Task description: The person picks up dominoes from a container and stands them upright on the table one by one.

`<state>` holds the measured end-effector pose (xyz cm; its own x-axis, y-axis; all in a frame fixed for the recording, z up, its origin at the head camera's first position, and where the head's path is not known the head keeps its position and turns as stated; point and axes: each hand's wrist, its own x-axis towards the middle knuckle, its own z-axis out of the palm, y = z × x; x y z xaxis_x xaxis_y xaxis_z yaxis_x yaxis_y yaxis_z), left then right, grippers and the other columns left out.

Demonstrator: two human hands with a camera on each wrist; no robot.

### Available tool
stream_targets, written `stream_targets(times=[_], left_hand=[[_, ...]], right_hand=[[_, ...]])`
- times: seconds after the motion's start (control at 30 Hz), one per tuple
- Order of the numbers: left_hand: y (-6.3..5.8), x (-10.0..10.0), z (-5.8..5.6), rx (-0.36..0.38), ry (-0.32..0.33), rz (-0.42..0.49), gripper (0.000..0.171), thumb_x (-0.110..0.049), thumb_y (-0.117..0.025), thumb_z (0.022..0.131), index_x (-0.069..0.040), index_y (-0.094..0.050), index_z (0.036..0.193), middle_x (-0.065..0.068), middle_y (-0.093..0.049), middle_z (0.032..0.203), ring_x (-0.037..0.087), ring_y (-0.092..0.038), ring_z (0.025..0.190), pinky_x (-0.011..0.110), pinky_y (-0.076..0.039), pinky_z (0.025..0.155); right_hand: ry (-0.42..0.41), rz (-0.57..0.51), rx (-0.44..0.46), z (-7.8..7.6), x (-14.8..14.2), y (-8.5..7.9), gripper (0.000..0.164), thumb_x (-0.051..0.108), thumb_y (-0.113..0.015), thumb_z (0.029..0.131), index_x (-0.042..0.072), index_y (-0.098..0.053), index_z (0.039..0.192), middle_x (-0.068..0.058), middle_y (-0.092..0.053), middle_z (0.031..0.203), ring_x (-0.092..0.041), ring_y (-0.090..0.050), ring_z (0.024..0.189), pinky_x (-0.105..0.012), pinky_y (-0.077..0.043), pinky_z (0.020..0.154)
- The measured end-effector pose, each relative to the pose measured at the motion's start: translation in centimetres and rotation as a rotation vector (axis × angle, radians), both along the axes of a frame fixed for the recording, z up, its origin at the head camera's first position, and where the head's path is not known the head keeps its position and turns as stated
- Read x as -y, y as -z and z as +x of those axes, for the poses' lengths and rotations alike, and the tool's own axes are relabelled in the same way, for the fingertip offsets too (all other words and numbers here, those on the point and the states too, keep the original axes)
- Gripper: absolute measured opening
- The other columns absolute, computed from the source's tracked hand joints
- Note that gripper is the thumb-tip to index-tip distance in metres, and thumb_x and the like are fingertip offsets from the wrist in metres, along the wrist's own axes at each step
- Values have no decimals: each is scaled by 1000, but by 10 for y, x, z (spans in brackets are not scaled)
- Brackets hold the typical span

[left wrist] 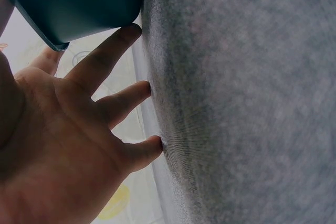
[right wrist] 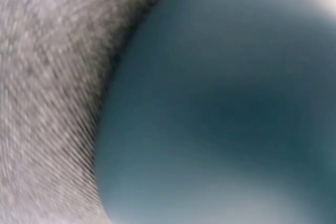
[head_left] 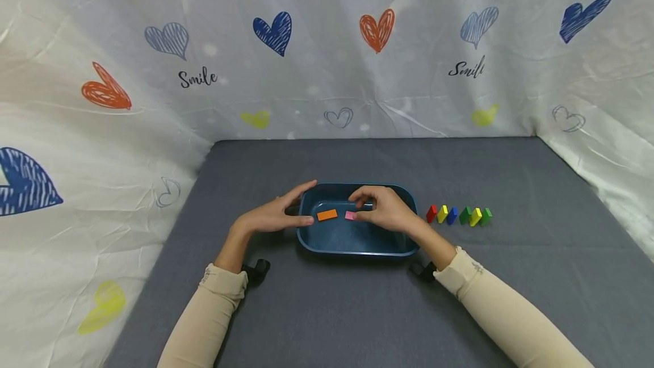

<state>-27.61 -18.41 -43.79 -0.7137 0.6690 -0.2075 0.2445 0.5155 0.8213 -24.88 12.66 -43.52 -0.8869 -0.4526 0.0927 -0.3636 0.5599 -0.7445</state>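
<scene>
A dark teal tray [head_left: 357, 253] lies on the table. Inside it are an orange block [head_left: 327, 215] and a pink block [head_left: 349, 216], the latter partly covered by the right thumb. At the tray's left end is my left hand [head_left: 273, 216], its thumb over the rim; in the left wrist view its fingers are spread, one touching the tray's outer wall [left wrist: 79, 3]. Over the tray's right half, my right hand [head_left: 385, 209] has its thumb at the pink block, with a gap between thumb and bent fingers. The right wrist view shows the tray wall [right wrist: 210, 103], not the hand.
Right of the tray, several upright blocks stand in a row on the grey table [head_left: 337, 311]: a red block [head_left: 431, 213], yellow, blue and green ones. A white curtain with hearts [head_left: 317, 72] hangs behind the table and along its sides.
</scene>
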Motion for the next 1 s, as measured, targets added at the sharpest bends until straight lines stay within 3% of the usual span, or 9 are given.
stream_targets(times=[0.2, 0.33, 0.47, 0.8, 1.0], left_hand=[[-1, 1, 2, -3, -3, -4, 90, -45, -67, 98, -34, -8, 165, -2, -5, 173, 43, -18, 156, 71, -24, 118], [-2, 2, 3, -3, -6, -3, 89, -44, -67, 98, -34, -9, 165, -2, -6, 173, 43, -18, 156, 71, -24, 118], [-2, 2, 3, -6, -7, -4, 89, -44, -67, 98, -35, -9, 165, -2, -6, 173, 43, -18, 156, 71, -25, 118], [-3, 1, 1, -8, -12, -5, 89, -45, -68, 97, -37, -10, 164, -3, -7, 173, 42, -20, 156, 71, -27, 117], [-2, 0, 1, -12, -4, -11, 89, -45, -67, 97, -34, -9, 165, -3, -6, 173, 43, -19, 156, 73, -23, 117]], right_hand=[[13, 52, 22, -4, 6, 5, 31, 12, -81, 88, 8, -72, 117, -8, -73, 104, -16, -57, 74, -26, -48, 65], [1, 107, 7, -6, 8, 6, 32, 11, -81, 87, 9, -71, 118, -7, -73, 105, -19, -63, 90, -36, -53, 79], [-20, 161, -20, -7, 9, 6, 34, 11, -81, 87, 9, -70, 119, -7, -73, 104, -22, -65, 96, -45, -54, 91], [-26, 233, -35, -8, 13, 5, 31, 11, -79, 88, 9, -72, 119, -6, -71, 98, -18, -60, 83, -34, -51, 79], [-72, 249, -49, -6, 12, 5, 32, 9, -77, 90, 7, -73, 121, -4, -69, 96, -15, -57, 81, -29, -48, 74]])
